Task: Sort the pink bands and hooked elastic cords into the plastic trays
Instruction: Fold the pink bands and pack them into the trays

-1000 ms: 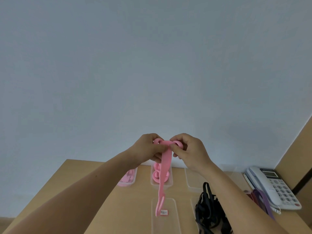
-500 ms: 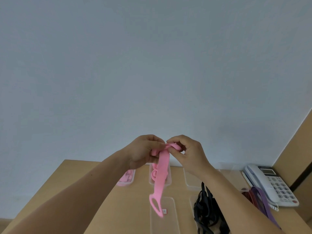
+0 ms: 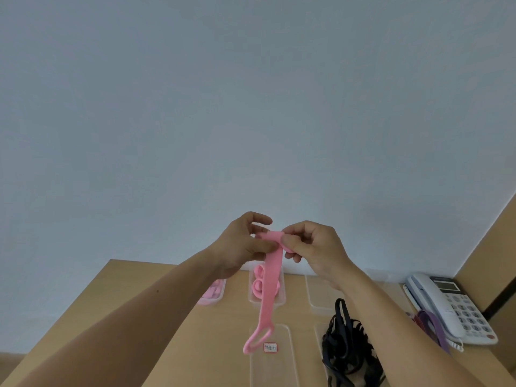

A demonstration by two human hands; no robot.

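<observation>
Lighting is flat and diffuse at moderate brightness, source not in frame. The wall [image 3: 251,107] fills most of the view, even grey-blue and dimmer toward the top corners (mild vignette). Shadows are soft only: the undersides of the left forearm [image 3: 139,317] and right forearm [image 3: 391,317] go dark, with faint shade on the table [image 3: 134,297] below. No hard glare, just a weak sheen on the clear tray [image 3: 321,291] and phone [image 3: 452,305]. Wide-angle stretch is strong at the bottom edge and the table edges splay outward. The left hand [image 3: 243,244], right hand [image 3: 315,247] and pink band [image 3: 269,289] are slightly soft. The tray label [image 3: 270,347] is unreadable. The black cords [image 3: 346,347] are crushed near-solid.
</observation>
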